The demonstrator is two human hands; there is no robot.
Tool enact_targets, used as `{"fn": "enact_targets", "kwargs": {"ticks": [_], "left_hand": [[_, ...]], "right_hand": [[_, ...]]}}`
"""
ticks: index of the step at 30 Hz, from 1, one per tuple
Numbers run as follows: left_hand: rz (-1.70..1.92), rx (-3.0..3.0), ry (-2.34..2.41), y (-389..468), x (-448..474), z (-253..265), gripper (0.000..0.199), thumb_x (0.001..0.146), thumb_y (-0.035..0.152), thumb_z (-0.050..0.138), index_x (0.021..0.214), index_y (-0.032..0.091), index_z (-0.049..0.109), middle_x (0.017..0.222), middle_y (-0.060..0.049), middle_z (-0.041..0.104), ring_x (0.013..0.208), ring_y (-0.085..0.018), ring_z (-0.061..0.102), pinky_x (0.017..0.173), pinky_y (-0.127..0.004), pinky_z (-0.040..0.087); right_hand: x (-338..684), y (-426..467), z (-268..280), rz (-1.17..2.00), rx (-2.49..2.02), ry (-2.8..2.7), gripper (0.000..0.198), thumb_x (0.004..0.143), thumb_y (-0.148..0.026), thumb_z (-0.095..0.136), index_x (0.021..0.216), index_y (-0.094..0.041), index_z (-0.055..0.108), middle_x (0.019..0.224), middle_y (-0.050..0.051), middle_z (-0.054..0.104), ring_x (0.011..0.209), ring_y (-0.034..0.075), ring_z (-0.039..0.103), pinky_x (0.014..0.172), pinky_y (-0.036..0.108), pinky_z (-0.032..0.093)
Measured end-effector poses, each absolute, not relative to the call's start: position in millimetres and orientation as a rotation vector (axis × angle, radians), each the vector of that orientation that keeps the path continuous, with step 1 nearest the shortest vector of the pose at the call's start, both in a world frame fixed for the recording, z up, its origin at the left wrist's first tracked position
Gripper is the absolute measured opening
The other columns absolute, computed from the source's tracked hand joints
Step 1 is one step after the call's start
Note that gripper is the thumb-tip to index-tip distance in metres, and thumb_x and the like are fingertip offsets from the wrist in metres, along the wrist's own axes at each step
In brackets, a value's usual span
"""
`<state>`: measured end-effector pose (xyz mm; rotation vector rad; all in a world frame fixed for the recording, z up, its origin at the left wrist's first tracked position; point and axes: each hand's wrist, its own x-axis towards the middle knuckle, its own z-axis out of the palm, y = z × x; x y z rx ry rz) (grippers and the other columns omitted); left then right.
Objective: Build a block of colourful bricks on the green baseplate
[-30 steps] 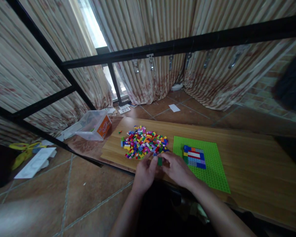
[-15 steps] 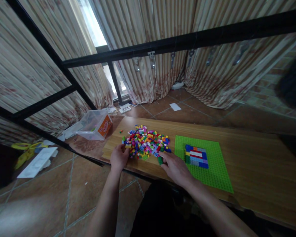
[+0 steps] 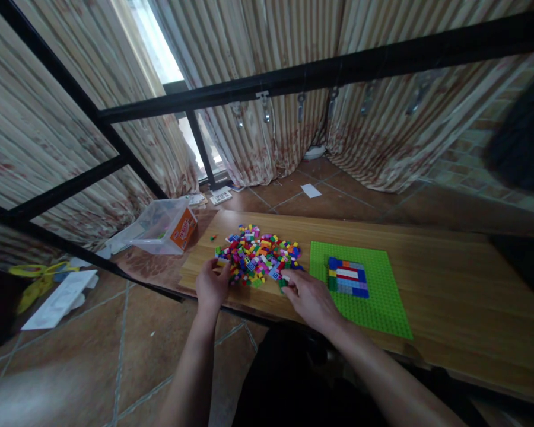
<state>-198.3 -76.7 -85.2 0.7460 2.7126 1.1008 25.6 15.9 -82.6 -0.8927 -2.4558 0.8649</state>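
Observation:
A heap of small multicoloured toy bricks (image 3: 258, 256) lies on the wooden table. At its left edge, my left hand (image 3: 212, 283) pinches a yellow brick (image 3: 223, 261) between thumb and fingers. My right hand (image 3: 312, 298) reaches over the heap's near right edge, fingers bent, with thumb and forefinger a little apart. A dark green brick (image 3: 283, 286) lies by those fingertips; no brick is plainly in that hand. To the right sits a lime green baseplate (image 3: 385, 281), bearing a rectangular build of blue, grey, red and white bricks (image 3: 349, 277).
Beyond the table's left end stands a clear plastic box (image 3: 158, 228) with an orange label. The wooden table (image 3: 454, 279) extends right to a dark object (image 3: 523, 264). A black metal bar (image 3: 293, 77) crosses ahead of curtains, clips hanging beneath it. One tiny brick (image 3: 213, 238) lies apart from the heap.
The whole view has shifted slightly, so everything sits a little further left. Both hands stay at the heap, the left still with the yellow brick. The baseplate build looks the same.

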Motion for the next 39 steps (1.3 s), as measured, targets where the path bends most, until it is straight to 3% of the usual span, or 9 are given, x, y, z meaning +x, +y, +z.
{"fn": "enact_targets", "kwargs": {"ticks": [6,10,18,25,32,39], "left_hand": [[1.651,0.724,1.969,-85,-133,-75,0.041,0.067,0.034,0.072,0.102,0.015,0.062,0.073,0.0,0.065,0.065,-0.012,0.062,0.06,-0.021,0.047],[1.632,0.631,1.604,-86,-89,-75,0.039,0.063,0.033,0.077,0.094,0.015,0.061,0.073,0.001,0.065,0.064,-0.012,0.062,0.06,-0.022,0.049],[1.53,0.608,1.41,-96,-77,-72,0.03,0.067,0.035,0.077,0.08,0.015,0.058,0.072,-0.002,0.068,0.066,-0.014,0.064,0.062,-0.023,0.049],[1.488,0.581,1.483,-102,-85,-86,0.027,0.069,0.034,0.074,0.081,0.015,0.059,0.069,-0.002,0.067,0.061,-0.012,0.062,0.06,-0.022,0.048],[1.344,0.852,2.092,-93,-103,-112,0.02,0.071,0.03,0.067,0.086,0.017,0.065,0.079,-0.004,0.07,0.073,-0.017,0.066,0.066,-0.026,0.049],[1.304,0.909,2.264,-72,-99,-104,0.02,0.072,0.025,0.067,0.09,0.019,0.066,0.076,-0.003,0.07,0.07,-0.016,0.066,0.067,-0.026,0.048]], "right_hand": [[21,17,-79,1.32,-0.848,-2.03,0.022,0.084,-0.031,0.057,0.101,-0.019,0.067,0.08,0.002,0.067,0.07,0.015,0.06,0.067,0.028,0.046],[19,12,-77,1.709,-0.757,-1.808,0.022,0.078,-0.037,0.064,0.088,-0.018,0.068,0.075,0.001,0.067,0.066,0.014,0.059,0.062,0.026,0.045],[28,8,-73,1.957,-0.808,-1.775,0.019,0.075,-0.038,0.065,0.075,-0.019,0.065,0.059,-0.004,0.06,0.05,0.011,0.054,0.052,0.023,0.043],[26,1,-76,2.102,-0.839,-1.697,0.022,0.073,-0.039,0.066,0.074,-0.017,0.065,0.052,-0.005,0.057,0.046,0.009,0.051,0.05,0.022,0.044],[32,30,-78,1.876,-1.038,-1.588,0.027,0.066,-0.039,0.07,0.082,-0.017,0.064,0.058,-0.004,0.059,0.049,0.01,0.052,0.05,0.023,0.044],[35,42,-78,1.767,-1.031,-1.563,0.03,0.062,-0.041,0.07,0.079,-0.017,0.062,0.054,-0.004,0.057,0.047,0.01,0.046,0.048,0.024,0.038]]}}
